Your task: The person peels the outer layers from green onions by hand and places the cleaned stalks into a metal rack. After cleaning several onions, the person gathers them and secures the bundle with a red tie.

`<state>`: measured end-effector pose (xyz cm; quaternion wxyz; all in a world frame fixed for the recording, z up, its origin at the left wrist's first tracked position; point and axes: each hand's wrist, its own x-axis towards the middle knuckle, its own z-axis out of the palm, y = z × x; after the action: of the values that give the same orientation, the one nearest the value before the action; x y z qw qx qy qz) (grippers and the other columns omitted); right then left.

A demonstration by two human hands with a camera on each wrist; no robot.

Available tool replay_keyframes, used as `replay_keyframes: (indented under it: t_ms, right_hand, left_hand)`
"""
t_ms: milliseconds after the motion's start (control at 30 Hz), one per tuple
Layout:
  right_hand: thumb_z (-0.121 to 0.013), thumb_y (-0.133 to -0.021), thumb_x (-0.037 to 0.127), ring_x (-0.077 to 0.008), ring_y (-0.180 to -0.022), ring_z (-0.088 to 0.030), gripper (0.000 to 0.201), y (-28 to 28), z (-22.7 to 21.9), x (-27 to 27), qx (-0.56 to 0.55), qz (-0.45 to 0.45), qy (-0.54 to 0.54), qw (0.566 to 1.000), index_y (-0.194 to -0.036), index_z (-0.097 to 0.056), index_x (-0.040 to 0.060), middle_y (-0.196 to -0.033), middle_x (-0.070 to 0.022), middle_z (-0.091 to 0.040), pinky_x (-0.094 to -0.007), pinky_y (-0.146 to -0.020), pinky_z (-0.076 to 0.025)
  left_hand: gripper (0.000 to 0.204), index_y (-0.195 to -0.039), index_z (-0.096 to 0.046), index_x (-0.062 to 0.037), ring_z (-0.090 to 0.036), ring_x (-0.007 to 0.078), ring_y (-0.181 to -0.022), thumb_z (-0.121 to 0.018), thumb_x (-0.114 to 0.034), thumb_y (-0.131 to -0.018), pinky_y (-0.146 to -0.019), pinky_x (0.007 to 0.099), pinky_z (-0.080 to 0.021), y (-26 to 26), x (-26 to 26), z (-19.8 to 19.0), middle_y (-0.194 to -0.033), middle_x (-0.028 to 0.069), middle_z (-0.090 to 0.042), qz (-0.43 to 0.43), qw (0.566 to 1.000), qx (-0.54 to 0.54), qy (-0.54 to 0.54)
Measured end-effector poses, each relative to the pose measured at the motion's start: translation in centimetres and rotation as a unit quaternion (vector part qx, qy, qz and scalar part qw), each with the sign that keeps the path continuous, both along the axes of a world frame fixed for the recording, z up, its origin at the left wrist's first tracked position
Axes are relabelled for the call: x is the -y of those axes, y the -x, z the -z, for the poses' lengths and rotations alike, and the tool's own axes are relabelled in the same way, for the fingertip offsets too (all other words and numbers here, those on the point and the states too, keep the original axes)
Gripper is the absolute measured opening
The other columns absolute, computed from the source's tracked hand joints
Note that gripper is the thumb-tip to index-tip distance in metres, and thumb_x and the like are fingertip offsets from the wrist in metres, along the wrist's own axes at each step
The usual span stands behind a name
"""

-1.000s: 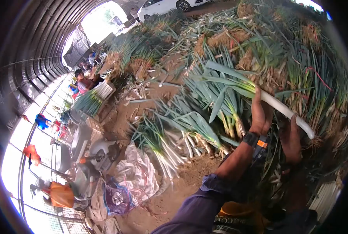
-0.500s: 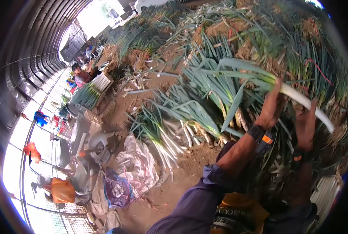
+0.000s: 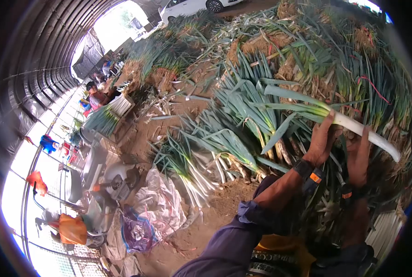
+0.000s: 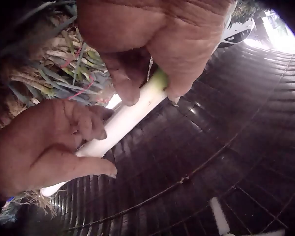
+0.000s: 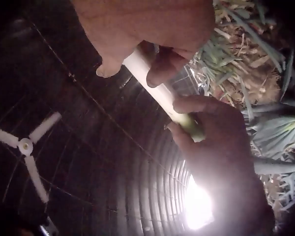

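Both hands hold one leek point(image 3: 354, 123) up at chest height, tilted with its green leaves to the left and its root end down to the right in the head view. My left hand point(image 3: 323, 141) pinches it where the white stem turns green; the left wrist view shows thumb and fingers of this left hand point(image 4: 152, 34) on either side. Lower on the white stem, my right hand point(image 3: 358, 159) grips between thumb and fingers. Thin roots point(image 4: 37, 199) hang at the end in the left wrist view. In the right wrist view, the right hand point(image 5: 147, 29) covers the lower stem.
Large heaps of leeks point(image 3: 256, 106) fill the ground ahead and right. Cleaned leeks with white stems point(image 3: 194, 182) lie nearer, beside a crumpled plastic sheet point(image 3: 155, 198). A seated person point(image 3: 97, 97) works farther off to the left. A white car point(image 3: 192, 8) stands at the back.
The leek and both hands have shifted to the right in the head view, mostly in the first half second. Both hands stay on the stem.
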<state>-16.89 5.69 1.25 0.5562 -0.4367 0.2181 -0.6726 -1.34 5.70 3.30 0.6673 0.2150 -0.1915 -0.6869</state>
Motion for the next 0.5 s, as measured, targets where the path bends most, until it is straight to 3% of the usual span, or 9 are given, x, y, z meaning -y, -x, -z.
replay_keyframes:
  t_ms: [33,67,100,200,300,333,500]
  right_hand:
    - [-0.046,-0.11,0.025,-0.0281,-0.135,-0.047,0.053,-0.1,0.2,0.4,0.067,-0.047,-0.071,0.994,-0.158,-0.032,0.0058,-0.151,-0.0179,-0.04,-0.0423,-0.112,-0.04]
    - [-0.047,-0.109,0.022,-0.0289,-0.134,-0.048,0.054,0.4,1.3,0.8,-0.089,0.004,0.001,0.996,-0.158,-0.031,0.0049,-0.15,-0.0185,-0.041,-0.0414,-0.112,-0.04]
    - [-0.049,-0.108,0.019,-0.0296,-0.133,-0.049,0.056,0.7,1.6,0.8,-0.242,0.052,0.07,0.966,-0.158,-0.031,0.0041,-0.148,-0.0192,-0.042,-0.0406,-0.111,-0.041]
    - [-0.054,-0.104,0.017,-0.0306,-0.131,-0.05,0.06,0.0,2.6,-0.3,-0.408,0.142,0.182,0.884,-0.157,-0.032,0.0006,-0.143,-0.0204,-0.047,-0.0394,-0.109,-0.041]
    - [-0.055,-0.106,0.027,-0.0262,-0.131,-0.049,0.06,-1.5,1.1,-0.5,-0.284,0.077,0.143,0.945,-0.156,-0.035,0.0015,-0.141,-0.0175,-0.048,-0.0392,-0.108,-0.041]
    - [-0.055,-0.106,0.03,-0.0244,-0.131,-0.049,0.059,-1.7,0.7,-0.6,-0.223,0.041,0.081,0.971,-0.155,-0.036,0.0022,-0.141,-0.0163,-0.048,-0.0389,-0.108,-0.041]
    - [-0.055,-0.106,0.039,-0.0181,-0.13,-0.048,0.057,-4.3,-2.3,-3.7,-0.13,-0.084,-0.106,0.982,-0.148,-0.044,0.0018,-0.14,-0.009,-0.05,-0.0351,-0.109,-0.039]
  left_hand:
    - [0.041,-0.114,-0.062,-0.0097,-0.063,0.0122,-0.087,-0.073,-0.044,-0.094,-0.077,0.0272,-0.051,0.1,-0.1,0.0,-0.099,0.0026,-0.066,0.014,1.0,-0.004,-0.005]
    - [0.04,-0.114,-0.062,-0.0098,-0.064,0.0123,-0.087,-0.073,-0.043,-0.094,-0.078,0.0271,-0.051,0.1,-0.3,0.2,-0.099,0.0031,-0.067,0.027,1.0,-0.008,-0.012]
    - [0.039,-0.114,-0.062,-0.0093,-0.066,0.0133,-0.087,-0.074,-0.04,-0.094,-0.08,0.0281,-0.054,0.2,-0.4,0.1,-0.101,0.0037,-0.068,0.052,0.998,-0.037,0.021]
    - [0.04,-0.115,-0.062,-0.0073,-0.066,0.0148,-0.088,-0.073,-0.04,-0.095,-0.083,0.0305,-0.055,0.2,-0.7,0.1,-0.102,0.004,-0.068,0.032,0.999,-0.011,-0.003]
    - [0.041,-0.116,-0.061,-0.0058,-0.064,0.0147,-0.093,-0.073,-0.04,-0.095,-0.085,0.0332,-0.054,-0.2,-0.5,0.0,-0.104,0.004,-0.067,0.031,0.999,-0.026,0.016]
    - [0.041,-0.116,-0.061,-0.0059,-0.064,0.0142,-0.094,-0.073,-0.04,-0.095,-0.086,0.0328,-0.054,-0.3,-0.3,0.1,-0.105,0.004,-0.067,0.022,0.999,-0.032,0.021]
    - [0.043,-0.118,-0.061,-0.0068,-0.062,0.013,-0.096,-0.074,-0.04,-0.094,-0.085,0.0311,-0.054,-0.5,-0.8,-0.4,-0.109,0.0033,-0.065,0.027,0.996,-0.08,0.026]
